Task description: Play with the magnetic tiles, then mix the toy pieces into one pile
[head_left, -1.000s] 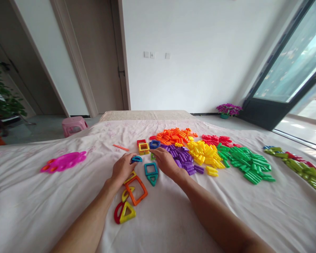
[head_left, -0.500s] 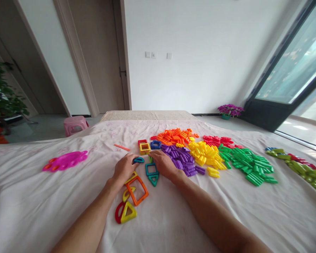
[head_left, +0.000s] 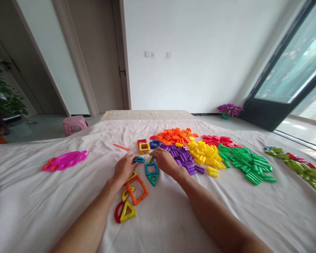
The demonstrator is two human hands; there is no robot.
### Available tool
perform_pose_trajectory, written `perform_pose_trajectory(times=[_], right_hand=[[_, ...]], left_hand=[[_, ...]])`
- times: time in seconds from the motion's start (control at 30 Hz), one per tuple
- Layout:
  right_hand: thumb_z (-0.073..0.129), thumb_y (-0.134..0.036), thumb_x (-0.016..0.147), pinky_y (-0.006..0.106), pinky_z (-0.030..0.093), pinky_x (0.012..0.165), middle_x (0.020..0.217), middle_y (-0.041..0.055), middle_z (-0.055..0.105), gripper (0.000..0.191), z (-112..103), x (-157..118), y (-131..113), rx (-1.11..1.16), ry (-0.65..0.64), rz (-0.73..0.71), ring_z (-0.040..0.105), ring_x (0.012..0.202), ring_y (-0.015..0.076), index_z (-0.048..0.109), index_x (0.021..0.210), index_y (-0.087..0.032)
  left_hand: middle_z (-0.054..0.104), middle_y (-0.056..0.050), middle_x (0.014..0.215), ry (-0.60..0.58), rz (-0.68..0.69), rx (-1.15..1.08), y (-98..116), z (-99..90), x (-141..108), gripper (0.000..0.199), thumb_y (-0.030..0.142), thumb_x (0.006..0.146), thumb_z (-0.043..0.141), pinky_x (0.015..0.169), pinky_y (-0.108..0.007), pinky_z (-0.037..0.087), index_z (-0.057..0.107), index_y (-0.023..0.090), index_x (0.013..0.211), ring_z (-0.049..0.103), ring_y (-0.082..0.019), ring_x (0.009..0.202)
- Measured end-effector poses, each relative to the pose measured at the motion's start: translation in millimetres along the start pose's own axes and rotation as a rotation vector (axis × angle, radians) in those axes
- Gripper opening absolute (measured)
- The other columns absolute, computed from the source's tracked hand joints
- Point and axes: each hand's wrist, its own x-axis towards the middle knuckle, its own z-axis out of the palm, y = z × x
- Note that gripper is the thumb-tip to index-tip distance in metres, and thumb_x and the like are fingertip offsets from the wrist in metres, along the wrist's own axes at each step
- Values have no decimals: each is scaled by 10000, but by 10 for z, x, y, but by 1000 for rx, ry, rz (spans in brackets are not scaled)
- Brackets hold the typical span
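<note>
My left hand pinches a blue half-round magnetic tile between thumb and fingers, just above the cloth. Close by on the right, my right hand has its fingertips closed on a small green tile, mostly hidden. Below it lie a teal square frame and a teal triangle, touching. Under and nearer than my left hand, an orange square frame meets a partly covered yellow tile. A yellow half-round tile, a yellow triangle and a red curved tile adjoin in a chain.
Beyond my hands are stacked yellow square tiles and blue square tiles. Piles of orange, purple, yellow and green pieces spread rightward. A magenta palette-like tray lies left on the cloth.
My right hand's fingers have drawn together at the green tile, which now shows as a narrow sliver. My left hand and its blue tile stay almost in place.
</note>
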Motion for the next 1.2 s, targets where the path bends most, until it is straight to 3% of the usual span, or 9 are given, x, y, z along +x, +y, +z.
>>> perform_pose_trajectory(times=[0.2, 0.3, 0.43, 0.57, 0.67, 0.83, 1.0, 1.07, 1.2], right_hand=[[557, -101, 854, 256, 459, 853, 996, 62, 620, 209, 35, -28, 18, -24, -63, -4, 592, 953, 168, 692, 990, -185], [567, -189, 895, 245, 453, 817, 960, 51, 614, 132, -29, -26, -55, -25, -25, 16, 585, 911, 155, 687, 950, -200], [531, -226, 929, 237, 443, 807, 964, 45, 632, 154, -283, 21, -154, 79, 101, 43, 586, 897, 143, 666, 992, -188], [531, -229, 903, 206, 426, 681, 856, 2, 663, 149, -718, -31, -21, 138, 94, 146, 593, 760, 115, 665, 948, -181], [597, -239, 821, 199, 389, 598, 758, -2, 659, 118, -1137, -291, 267, 17, 98, 335, 567, 663, 104, 666, 875, -160], [530, -189, 780, 193, 360, 508, 639, 3, 638, 159, -1775, -1075, 847, 31, -220, 610, 542, 539, 97, 671, 828, -135], [554, -117, 699, 200, 390, 553, 731, 26, 684, 194, -1990, -1676, 1137, -27, -431, 696, 579, 609, 118, 711, 810, -142], [577, -109, 693, 211, 409, 616, 798, 38, 705, 199, -2001, -1752, 1131, -132, -402, 688, 611, 691, 139, 724, 817, -158], [552, -136, 768, 234, 412, 697, 873, 60, 713, 214, -2001, -1652, 933, -357, -162, 676, 633, 801, 167, 727, 885, -174]], left_hand=[[671, -18, 1039, 2, 21, 24, -22, 12, -1, 260, 311, 829, 588, 738, -243, 440, 677, 300, 1073, 630, -179, 892], [667, -17, 1048, -11, 53, 29, -40, 16, -4, 264, 313, 841, 566, 747, -239, 439, 668, 300, 1083, 625, -174, 892], [658, -7, 1056, -38, 62, 66, -51, 3, -10, 278, 292, 843, 540, 729, -236, 436, 655, 298, 1096, 622, -155, 837], [649, -14, 1075, -70, 73, 163, -21, -30, -24, 285, 297, 867, 504, 711, -240, 428, 642, 306, 1116, 621, -172, 898], [646, -32, 1082, -83, 87, 255, 12, -42, -35, 291, 294, 885, 495, 721, -242, 428, 628, 297, 1143, 618, -184, 948], [636, -68, 1090, -86, 82, 336, 9, -19, -12, 251, 300, 893, 485, 751, -258, 438, 623, 233, 1092, 618, -203, 983], [637, -91, 1065, -110, 87, 351, -34, -10, 25, 232, 319, 890, 465, 732, -273, 445, 613, 193, 1016, 622, -223, 969], [643, -90, 1081, -114, 76, 324, -70, -4, 50, 228, 319, 876, 482, 744, -272, 447, 614, 196, 1016, 619, -225, 984], [679, -57, 1037, -129, -9, 172, -83, -9, 91, 230, 346, 857, 511, 755, -247, 451, 632, 218, 1005, 629, -201, 953]])
